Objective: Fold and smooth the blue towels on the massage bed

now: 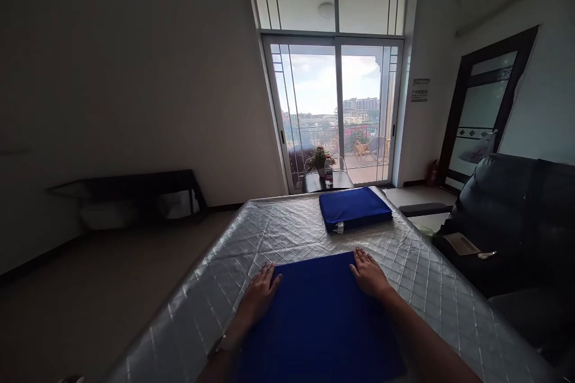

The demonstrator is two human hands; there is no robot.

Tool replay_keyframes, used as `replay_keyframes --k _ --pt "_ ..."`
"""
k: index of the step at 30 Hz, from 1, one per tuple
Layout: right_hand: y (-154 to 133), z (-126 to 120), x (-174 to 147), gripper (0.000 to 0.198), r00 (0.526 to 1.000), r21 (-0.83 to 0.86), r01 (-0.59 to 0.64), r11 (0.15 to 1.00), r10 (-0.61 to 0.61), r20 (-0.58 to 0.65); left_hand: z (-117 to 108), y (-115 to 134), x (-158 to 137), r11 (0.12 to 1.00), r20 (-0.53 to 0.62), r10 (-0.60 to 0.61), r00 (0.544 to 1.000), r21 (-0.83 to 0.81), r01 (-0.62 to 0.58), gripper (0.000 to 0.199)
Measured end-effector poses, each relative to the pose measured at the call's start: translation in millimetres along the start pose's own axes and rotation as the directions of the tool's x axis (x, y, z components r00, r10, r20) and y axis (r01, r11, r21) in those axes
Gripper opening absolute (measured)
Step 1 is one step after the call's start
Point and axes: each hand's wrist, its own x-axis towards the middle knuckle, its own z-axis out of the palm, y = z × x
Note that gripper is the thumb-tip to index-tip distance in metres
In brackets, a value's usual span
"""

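Observation:
A flat piece of dark blue fabric (314,323) lies on the silver quilted table cover (278,224) right before me. On its far left corner rests my left hand (262,288), fingers stretched out and pointing away from me. My right hand (369,273) lies flat at the far right corner, its fingers also extended. Neither hand grasps anything. Beyond them, near the far edge of the cover, sits a folded blue fabric bundle (354,206) with a small white tag (340,227) on its front edge. The near end of the blue fabric runs out of view.
A small dark table (314,182) with a potted plant (319,158) and a bottle (329,170) stands past the far edge. To the right is a black leather sofa (498,215). A low dark cabinet (139,197) stands along the left wall. Glass sliding doors (309,102) are behind.

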Motion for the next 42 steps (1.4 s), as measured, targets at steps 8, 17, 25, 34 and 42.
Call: replay_keyframes --k 8,17,25,34,42 --pt "-1 4 0 0.072 0.999 0.031 0.016 0.999 -0.015 -0.040 14 134 -10 0.901 -0.057 0.434 0.899 0.049 -0.432 0.054" --pt "9 17 3 0.070 0.996 -0.014 0.073 0.997 -0.074 -0.051 57 246 35 0.897 0.058 0.442 0.895 -0.021 -0.442 0.053" --pt "0 9 1 0.067 0.997 0.037 0.020 0.999 -0.017 -0.069 50 117 22 0.895 0.128 0.372 0.919 0.214 -0.392 0.054" --pt "-4 2 -3 0.069 0.999 -0.013 0.005 1.000 -0.005 -0.039 31 -2 5 0.950 0.065 0.114 0.991 0.284 -0.128 0.054" --pt "-2 5 1 0.070 1.000 -0.053 -0.021 0.998 0.019 -0.021 25 9 7 0.993 0.063 -0.007 0.998 0.117 0.000 0.079"
